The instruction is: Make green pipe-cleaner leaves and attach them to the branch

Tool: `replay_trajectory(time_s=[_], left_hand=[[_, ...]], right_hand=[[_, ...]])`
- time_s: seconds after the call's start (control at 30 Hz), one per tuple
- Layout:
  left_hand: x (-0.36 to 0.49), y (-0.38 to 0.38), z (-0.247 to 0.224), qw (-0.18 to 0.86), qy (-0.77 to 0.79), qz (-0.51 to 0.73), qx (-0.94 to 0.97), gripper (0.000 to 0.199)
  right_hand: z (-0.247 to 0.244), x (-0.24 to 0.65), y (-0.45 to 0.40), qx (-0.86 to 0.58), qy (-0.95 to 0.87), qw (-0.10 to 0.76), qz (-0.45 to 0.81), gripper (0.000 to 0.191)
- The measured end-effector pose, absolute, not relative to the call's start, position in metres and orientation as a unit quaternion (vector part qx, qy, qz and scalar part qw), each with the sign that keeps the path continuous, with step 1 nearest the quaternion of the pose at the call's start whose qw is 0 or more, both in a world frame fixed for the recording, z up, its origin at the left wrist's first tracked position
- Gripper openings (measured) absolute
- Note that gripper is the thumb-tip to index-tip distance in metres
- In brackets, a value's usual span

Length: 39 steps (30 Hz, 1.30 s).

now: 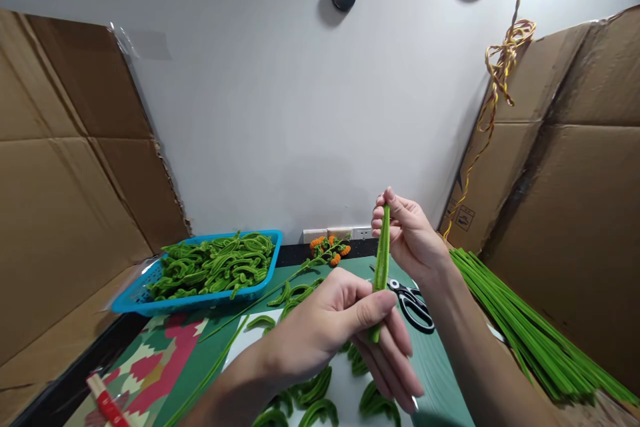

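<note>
A long leaf of green pipe cleaners (383, 250) stands nearly upright between my two hands. My left hand (350, 327) pinches its lower end between thumb and fingers, the other fingers stretched out below. My right hand (413, 230) grips the top tip with thumb and fingertips. Beneath my left hand, several curved green pipe-cleaner leaves (320, 410) lie on a white sheet (345, 383), partly hidden by the hand. Scissors with black handles (417, 310) rest on the green mat (440, 363), just behind my right wrist.
A blue basket (200, 303) at the left holds a heap of green fuzzy pieces. An orange-flowered stem (333, 250) lies at the back. Green pipe cleaners (530, 327) are bundled at the right. Cardboard panels (575, 180) flank the table; a twisted cord (493, 113) hangs at right.
</note>
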<state>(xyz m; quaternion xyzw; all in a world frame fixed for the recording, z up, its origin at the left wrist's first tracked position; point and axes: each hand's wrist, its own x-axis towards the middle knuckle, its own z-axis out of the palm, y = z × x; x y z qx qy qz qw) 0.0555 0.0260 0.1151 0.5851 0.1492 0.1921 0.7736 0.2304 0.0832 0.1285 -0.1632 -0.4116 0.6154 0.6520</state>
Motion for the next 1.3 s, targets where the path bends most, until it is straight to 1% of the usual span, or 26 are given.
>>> replay_trajectory(time_s=[0.2, 0.33, 0.4, 0.43, 0.5, 0.57, 0.6, 0.67, 0.7, 0.8, 0.87, 0.93, 0.97, 1.03, 1.1, 1.17, 1.23, 1.3], left_hand=[[0.054, 0.026, 0.118, 0.773, 0.155, 0.193, 0.584, 0.049], [0.054, 0.029, 0.118, 0.771, 0.159, 0.199, 0.584, 0.049], [0.053, 0.032, 0.119, 0.77, 0.16, 0.201, 0.584, 0.049], [0.051, 0.033, 0.12, 0.767, 0.165, 0.204, 0.585, 0.049], [0.047, 0.037, 0.122, 0.756, 0.183, 0.216, 0.59, 0.049], [0.041, 0.04, 0.127, 0.738, 0.201, 0.227, 0.603, 0.051], [0.037, 0.041, 0.13, 0.727, 0.208, 0.231, 0.612, 0.052], [0.031, 0.042, 0.136, 0.707, 0.217, 0.228, 0.633, 0.053], [0.028, 0.042, 0.14, 0.699, 0.221, 0.225, 0.642, 0.054], [0.02, 0.041, 0.148, 0.677, 0.24, 0.221, 0.66, 0.065], [0.017, 0.042, 0.15, 0.668, 0.26, 0.235, 0.657, 0.076], [0.015, 0.046, 0.149, 0.658, 0.277, 0.274, 0.644, 0.079], [0.015, 0.048, 0.147, 0.649, 0.285, 0.305, 0.636, 0.075], [0.016, 0.053, 0.144, 0.623, 0.301, 0.373, 0.618, 0.062], [0.019, 0.056, 0.14, 0.61, 0.306, 0.42, 0.597, 0.049], [0.023, 0.056, 0.137, 0.62, 0.296, 0.442, 0.576, 0.045], [0.028, 0.053, 0.135, 0.636, 0.276, 0.458, 0.557, 0.046], [0.032, 0.05, 0.133, 0.651, 0.256, 0.467, 0.541, 0.049]], right_hand=[[0.13, 0.227, 0.081, -0.175, -0.436, 0.663, 0.583, 0.039], [0.13, 0.231, 0.081, -0.204, -0.492, 0.666, 0.521, 0.037], [0.13, 0.235, 0.08, -0.234, -0.548, 0.685, 0.419, 0.031], [0.131, 0.238, 0.078, -0.25, -0.583, 0.696, 0.336, 0.028], [0.133, 0.244, 0.072, -0.271, -0.658, 0.69, 0.133, 0.032], [0.136, 0.248, 0.065, -0.27, -0.734, 0.622, -0.039, 0.039], [0.138, 0.249, 0.061, -0.263, -0.769, 0.576, -0.089, 0.039], [0.139, 0.249, 0.057, -0.246, -0.814, 0.509, -0.134, 0.034], [0.139, 0.248, 0.056, -0.239, -0.824, 0.494, -0.141, 0.029], [0.136, 0.242, 0.058, -0.232, -0.823, 0.499, -0.144, 0.023], [0.133, 0.238, 0.061, -0.239, -0.801, 0.535, -0.123, 0.022], [0.13, 0.234, 0.063, -0.248, -0.769, 0.588, -0.047, 0.017], [0.129, 0.232, 0.064, -0.25, -0.752, 0.61, 0.019, 0.013], [0.126, 0.228, 0.065, -0.239, -0.711, 0.637, 0.177, 0.006], [0.125, 0.225, 0.067, -0.215, -0.662, 0.65, 0.303, 0.01], [0.124, 0.222, 0.068, -0.196, -0.619, 0.669, 0.363, 0.014], [0.124, 0.22, 0.069, -0.191, -0.595, 0.681, 0.382, 0.016], [0.124, 0.219, 0.069, -0.194, -0.593, 0.674, 0.395, 0.018]])
